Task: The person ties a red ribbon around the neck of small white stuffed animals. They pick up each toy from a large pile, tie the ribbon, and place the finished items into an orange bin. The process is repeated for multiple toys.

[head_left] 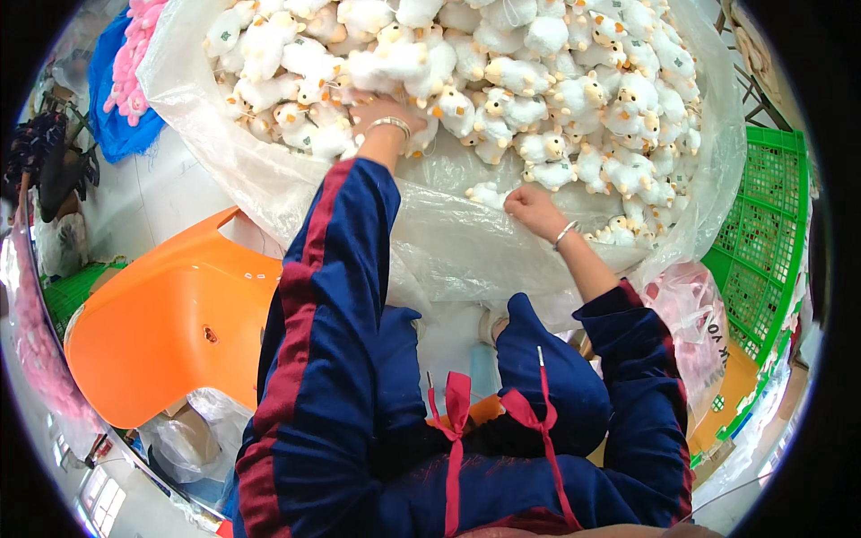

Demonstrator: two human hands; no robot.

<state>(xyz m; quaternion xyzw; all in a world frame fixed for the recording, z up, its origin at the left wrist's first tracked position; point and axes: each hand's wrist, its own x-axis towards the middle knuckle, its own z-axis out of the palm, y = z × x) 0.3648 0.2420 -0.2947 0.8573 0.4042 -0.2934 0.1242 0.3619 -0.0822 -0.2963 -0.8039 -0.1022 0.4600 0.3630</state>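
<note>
A large heap of small white plush animals (520, 76) with yellow-orange feet and snouts fills a clear plastic bag (448, 242), spread open in front of me. My left hand (387, 115), with a bracelet at the wrist, reaches into the near left part of the heap. Its fingers lie among the plush toys and are partly hidden and blurred, so its grip does not show. Nearer to me, over the bag's inner fold, my right hand (535, 213) is closed, fingertips pinched at the end of a single white plush toy (485, 195). A bangle circles that wrist.
An orange plastic chair (179, 314) stands at my left. Pink plush items (134, 67) lie on a blue sheet (112, 99) at the far left. On the right are a green plastic crate (762, 233) and a pinkish plastic bag (686, 318).
</note>
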